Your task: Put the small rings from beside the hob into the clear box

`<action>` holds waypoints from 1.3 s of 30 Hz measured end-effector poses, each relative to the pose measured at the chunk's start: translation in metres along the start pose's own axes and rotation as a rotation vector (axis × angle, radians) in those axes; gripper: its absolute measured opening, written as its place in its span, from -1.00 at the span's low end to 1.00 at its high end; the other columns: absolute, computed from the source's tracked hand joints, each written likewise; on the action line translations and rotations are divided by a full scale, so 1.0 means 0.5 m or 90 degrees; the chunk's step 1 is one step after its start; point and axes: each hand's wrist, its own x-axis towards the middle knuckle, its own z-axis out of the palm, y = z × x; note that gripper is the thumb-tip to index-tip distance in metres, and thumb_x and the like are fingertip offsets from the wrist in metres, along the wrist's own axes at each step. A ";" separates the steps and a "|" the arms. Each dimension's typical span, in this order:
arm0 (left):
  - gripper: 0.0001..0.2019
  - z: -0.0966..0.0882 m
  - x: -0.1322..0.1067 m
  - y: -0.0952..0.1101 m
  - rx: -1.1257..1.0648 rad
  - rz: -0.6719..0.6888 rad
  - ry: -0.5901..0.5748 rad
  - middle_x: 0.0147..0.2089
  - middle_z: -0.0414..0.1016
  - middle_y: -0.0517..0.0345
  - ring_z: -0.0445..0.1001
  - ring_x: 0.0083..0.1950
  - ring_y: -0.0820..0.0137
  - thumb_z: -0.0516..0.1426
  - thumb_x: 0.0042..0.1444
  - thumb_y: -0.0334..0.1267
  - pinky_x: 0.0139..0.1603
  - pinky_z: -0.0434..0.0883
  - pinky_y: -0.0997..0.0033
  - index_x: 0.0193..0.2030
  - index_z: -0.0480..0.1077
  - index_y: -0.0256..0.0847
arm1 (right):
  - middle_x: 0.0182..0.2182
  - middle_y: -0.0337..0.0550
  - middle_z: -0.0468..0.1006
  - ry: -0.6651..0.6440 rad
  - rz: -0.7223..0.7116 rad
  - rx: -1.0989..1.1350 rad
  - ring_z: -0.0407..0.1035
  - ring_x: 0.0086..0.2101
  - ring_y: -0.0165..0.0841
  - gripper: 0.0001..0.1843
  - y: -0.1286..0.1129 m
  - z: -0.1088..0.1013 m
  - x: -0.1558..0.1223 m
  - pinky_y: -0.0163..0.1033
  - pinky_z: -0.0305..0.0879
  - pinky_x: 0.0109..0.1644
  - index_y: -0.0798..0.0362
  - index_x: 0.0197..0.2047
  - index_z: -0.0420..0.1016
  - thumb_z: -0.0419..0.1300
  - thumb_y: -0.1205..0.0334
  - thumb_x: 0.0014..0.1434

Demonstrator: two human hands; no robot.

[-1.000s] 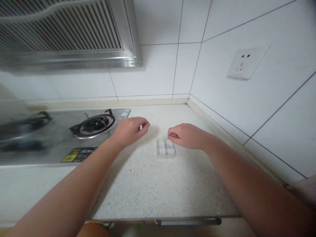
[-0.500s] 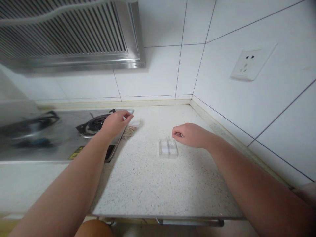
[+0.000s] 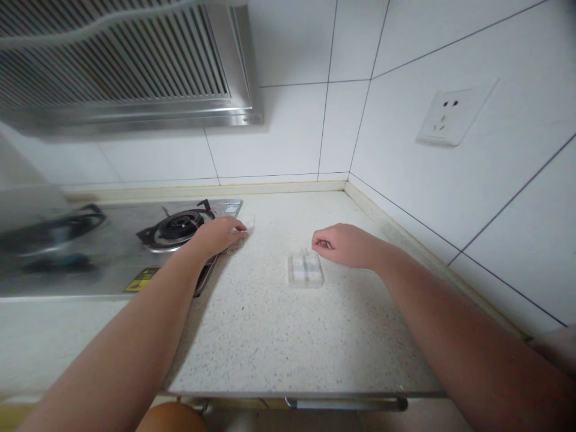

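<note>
Left hand [image 3: 219, 234] flat on counter [image 3: 270, 324] beside stove [image 3: 135, 252], right hand [image 3: 344, 245] curled above clear box [image 3: 305, 269]

A clear box [image 3: 305, 269] lies on the tabletop [image 3: 279, 336], about midway between its left and right edges. The right hand [image 3: 344, 245] is just to the right of the box and slightly farther, close beside it. The left hand [image 3: 219, 233] rests well to the left of the box, at the right edge of the stove [image 3: 112, 252], with a small object [image 3: 249, 224] at its fingertips. The burner [image 3: 176, 227] sits just left of the left hand. The hood [image 3: 126, 60] hangs above the stove. A wall socket [image 3: 445, 117] is on the right wall, above the tabletop. A handle [image 3: 346, 404] runs under the near edge.
</note>
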 end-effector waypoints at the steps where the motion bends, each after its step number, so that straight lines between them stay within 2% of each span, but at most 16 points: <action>1: -0.66 0.001 0.000 0.001 0.003 0.002 -0.008 -0.03 0.57 0.01 0.51 -0.09 0.21 0.06 0.21 0.02 -0.08 0.36 0.30 -0.10 0.56 -0.08 | -0.41 -0.21 0.56 0.000 -0.001 0.001 0.30 -0.43 -0.42 -0.76 0.000 0.000 0.000 -0.26 0.02 -0.33 0.00 -0.27 0.53 0.05 0.14 0.25; 5: -0.70 0.004 0.001 0.002 0.015 0.003 -0.025 -0.02 0.57 0.04 0.51 -0.05 0.21 0.06 0.20 -0.03 -0.02 0.36 0.28 -0.10 0.56 -0.04 | -0.41 -0.21 0.56 0.002 0.002 0.002 0.29 -0.44 -0.42 -0.76 0.000 0.000 0.001 -0.26 0.02 -0.33 0.00 -0.28 0.53 0.05 0.15 0.24; 13: -0.70 0.001 -0.001 0.004 0.039 -0.008 -0.035 -0.02 0.58 0.04 0.51 -0.06 0.19 0.08 0.18 -0.03 -0.08 0.37 0.28 -0.10 0.56 -0.04 | -0.44 -0.24 0.55 0.021 -0.010 0.015 0.29 -0.44 -0.43 -0.78 -0.004 -0.002 0.000 -0.27 0.02 -0.34 0.00 -0.28 0.53 0.07 0.17 0.24; 29: -0.74 -0.004 -0.003 0.014 0.066 -0.024 -0.009 -0.05 0.59 0.06 0.52 -0.08 0.16 0.08 0.18 -0.08 -0.18 0.36 0.28 -0.14 0.55 -0.04 | -0.43 -0.23 0.55 0.021 -0.011 0.012 0.29 -0.43 -0.43 -0.78 -0.002 -0.001 0.000 -0.26 0.01 -0.33 0.01 -0.27 0.53 0.07 0.16 0.23; 39: -0.72 -0.018 -0.005 0.030 0.039 -0.045 0.017 -0.11 0.61 0.06 0.52 -0.19 0.25 0.06 0.20 -0.03 -0.28 0.30 0.36 -0.17 0.55 -0.07 | -0.43 -0.23 0.55 0.019 -0.011 0.012 0.30 -0.42 -0.42 -0.78 0.000 0.001 0.001 -0.27 0.03 -0.32 0.00 -0.27 0.53 0.07 0.16 0.23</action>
